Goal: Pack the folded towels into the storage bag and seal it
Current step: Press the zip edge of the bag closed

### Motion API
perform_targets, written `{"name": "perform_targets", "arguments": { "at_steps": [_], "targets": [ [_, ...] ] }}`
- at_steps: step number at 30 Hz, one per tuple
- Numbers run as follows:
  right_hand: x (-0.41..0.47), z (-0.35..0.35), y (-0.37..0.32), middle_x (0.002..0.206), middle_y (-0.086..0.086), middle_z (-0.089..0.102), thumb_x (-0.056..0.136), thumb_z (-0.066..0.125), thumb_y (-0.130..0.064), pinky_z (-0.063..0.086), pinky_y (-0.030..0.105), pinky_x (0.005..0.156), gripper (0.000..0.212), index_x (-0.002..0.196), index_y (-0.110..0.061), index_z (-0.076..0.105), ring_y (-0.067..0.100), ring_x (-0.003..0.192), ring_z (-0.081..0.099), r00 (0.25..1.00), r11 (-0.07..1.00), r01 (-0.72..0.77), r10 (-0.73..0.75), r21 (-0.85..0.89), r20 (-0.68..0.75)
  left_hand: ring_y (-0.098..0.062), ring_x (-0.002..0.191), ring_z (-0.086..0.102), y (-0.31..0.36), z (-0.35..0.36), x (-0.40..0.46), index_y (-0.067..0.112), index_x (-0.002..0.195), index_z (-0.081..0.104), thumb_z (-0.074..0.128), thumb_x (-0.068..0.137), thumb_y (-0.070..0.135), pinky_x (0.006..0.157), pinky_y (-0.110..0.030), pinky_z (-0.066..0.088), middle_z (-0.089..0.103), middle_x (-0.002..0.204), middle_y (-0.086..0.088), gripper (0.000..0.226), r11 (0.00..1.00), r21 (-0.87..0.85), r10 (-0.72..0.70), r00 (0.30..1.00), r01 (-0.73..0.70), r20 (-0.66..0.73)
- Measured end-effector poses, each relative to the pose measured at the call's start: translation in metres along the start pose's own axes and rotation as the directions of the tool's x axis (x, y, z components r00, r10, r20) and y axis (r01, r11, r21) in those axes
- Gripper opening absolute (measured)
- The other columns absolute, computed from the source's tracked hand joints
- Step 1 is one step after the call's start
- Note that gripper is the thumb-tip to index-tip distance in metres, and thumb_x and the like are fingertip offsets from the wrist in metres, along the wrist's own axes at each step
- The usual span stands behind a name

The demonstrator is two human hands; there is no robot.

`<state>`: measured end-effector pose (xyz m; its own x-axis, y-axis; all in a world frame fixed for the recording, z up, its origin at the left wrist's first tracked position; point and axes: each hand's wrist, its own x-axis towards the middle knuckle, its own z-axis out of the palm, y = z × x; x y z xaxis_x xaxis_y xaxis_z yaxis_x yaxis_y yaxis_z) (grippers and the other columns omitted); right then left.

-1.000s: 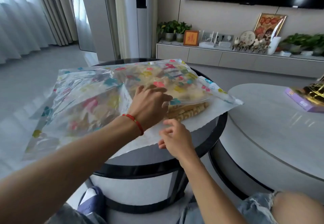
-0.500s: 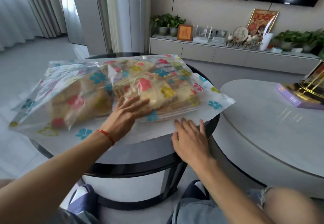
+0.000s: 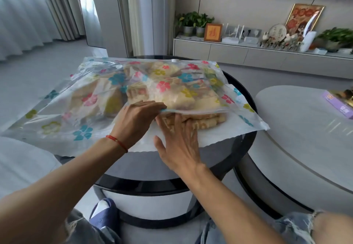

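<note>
1. Both hands have shifted since half a second ago: the right hand [image 3: 179,146], which lay flat on the bag's white lower flap, now reaches into the mouth, and the left hand [image 3: 136,118] has come off the top of the bag to its open edge.
2. Left hand pinches the upper lip of the storage bag [image 3: 91,98] and lifts it, fingers curled over the blue-edged rim; a red bracelet [image 3: 116,142] sits on that wrist.
3. Right hand is flat, fingers straight, pressing against the folded towels [image 3: 208,118] at the opening, gripping nothing.
4. Beige towels fill the clear flower-printed bag, some poking out at the mouth on the near right.
5. Bag lies across the round black-rimmed table [image 3: 238,159], its left end hanging past the edge.
6. Mouth is still unsealed.
7. Beside it on the right stands a grey oval table [image 3: 298,132] with a purple box [image 3: 338,107].
</note>
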<state>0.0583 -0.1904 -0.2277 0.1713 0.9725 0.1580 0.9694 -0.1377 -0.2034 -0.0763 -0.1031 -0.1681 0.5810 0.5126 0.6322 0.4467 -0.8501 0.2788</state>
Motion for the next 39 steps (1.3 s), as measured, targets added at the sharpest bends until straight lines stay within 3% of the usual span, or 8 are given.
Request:
{"name": "perform_targets", "arguments": {
  "at_steps": [3,12,19,22,27,33,36,39],
  "targets": [
    [0.018,0.002,-0.010,0.170,0.019,0.008,0.104,0.026,-0.061,0.023,0.070,0.115,0.064,0.161,-0.045,0.001,0.056,0.145,0.022,0.997,0.997,-0.071,0.071,0.000,0.019,-0.021,0.095,0.075,0.005,-0.010,0.011,0.014,0.109,0.079,0.070,0.092,0.006,0.075,-0.040,0.060,0.078,0.106,-0.001,0.021,0.998,-0.046,-0.032,0.999,0.031,-0.027],
    [0.076,0.008,-0.014,0.166,0.017,0.022,0.103,0.039,-0.055,0.027,0.066,0.116,0.053,0.152,-0.035,0.039,0.051,0.146,0.026,0.987,0.985,-0.156,0.157,-0.074,0.018,-0.017,0.110,0.070,0.013,-0.025,0.021,0.011,0.113,0.077,0.069,0.091,0.002,0.095,-0.029,0.055,0.074,0.116,-0.003,0.025,0.995,-0.084,-0.055,0.998,0.053,-0.026],
    [0.058,0.002,0.017,0.172,0.017,0.006,0.106,0.035,-0.043,0.022,0.056,0.123,0.061,0.164,-0.031,0.018,0.041,0.155,0.013,0.998,0.998,0.057,-0.057,0.025,-0.003,-0.021,0.112,0.069,0.005,-0.023,0.018,0.011,0.115,0.077,0.070,0.091,0.002,0.097,-0.036,0.056,0.072,0.119,-0.006,0.027,0.995,-0.069,-0.074,0.997,0.074,0.003],
    [0.014,-0.008,0.036,0.171,0.015,0.021,0.107,0.039,-0.036,0.030,0.053,0.120,0.055,0.160,-0.024,0.032,0.040,0.151,0.027,0.991,0.990,0.132,-0.133,0.046,0.022,-0.027,0.111,0.070,0.005,-0.015,0.011,0.010,0.114,0.077,0.070,0.090,0.001,0.097,-0.039,0.056,0.073,0.119,-0.010,0.026,0.998,-0.006,-0.055,0.997,0.055,0.054],
    [-0.041,-0.042,0.094,0.101,0.006,0.074,0.088,0.063,-0.013,0.058,0.042,0.076,0.014,0.094,-0.009,0.075,0.026,0.092,0.068,0.887,0.946,0.325,-0.305,0.000,-0.347,-0.028,0.129,0.057,0.014,0.005,0.001,0.015,0.133,0.065,0.062,0.085,0.000,0.110,-0.046,0.042,0.059,0.141,-0.007,0.051,0.980,0.200,-0.054,0.987,0.024,0.149],
    [-0.031,-0.096,0.187,0.101,0.008,0.067,0.094,0.061,-0.016,0.045,0.029,0.072,0.011,0.096,-0.010,0.071,0.026,0.096,0.059,0.848,0.988,-0.055,0.121,0.141,-0.516,-0.034,0.152,0.019,0.048,0.045,0.001,0.033,0.158,0.022,0.063,0.084,0.008,0.113,-0.067,0.024,0.018,0.166,-0.004,0.088,0.903,0.417,-0.001,0.968,-0.107,0.251],
    [-0.004,-0.105,0.225,0.114,0.014,0.066,0.100,0.056,-0.019,0.048,0.036,0.087,0.022,0.112,-0.007,0.069,0.034,0.106,0.061,0.837,0.883,-0.352,0.445,0.310,-0.317,-0.032,0.153,0.013,0.066,0.060,0.009,0.029,0.157,0.027,0.061,0.086,0.009,0.117,-0.065,0.016,0.020,0.166,-0.005,0.082,0.898,0.411,0.049,0.964,-0.157,0.260],
    [0.008,-0.097,0.245,0.096,0.013,0.070,0.099,0.054,-0.017,0.057,0.041,0.077,0.026,0.106,-0.003,0.075,0.032,0.084,0.064,0.787,0.686,-0.528,0.617,0.501,-0.016,-0.030,0.152,0.020,0.095,0.076,0.010,0.022,0.154,0.037,0.061,0.084,0.012,0.120,-0.058,0.018,0.029,0.162,-0.009,0.074,0.928,0.321,0.107,0.962,-0.187,0.249]
  ]
}}
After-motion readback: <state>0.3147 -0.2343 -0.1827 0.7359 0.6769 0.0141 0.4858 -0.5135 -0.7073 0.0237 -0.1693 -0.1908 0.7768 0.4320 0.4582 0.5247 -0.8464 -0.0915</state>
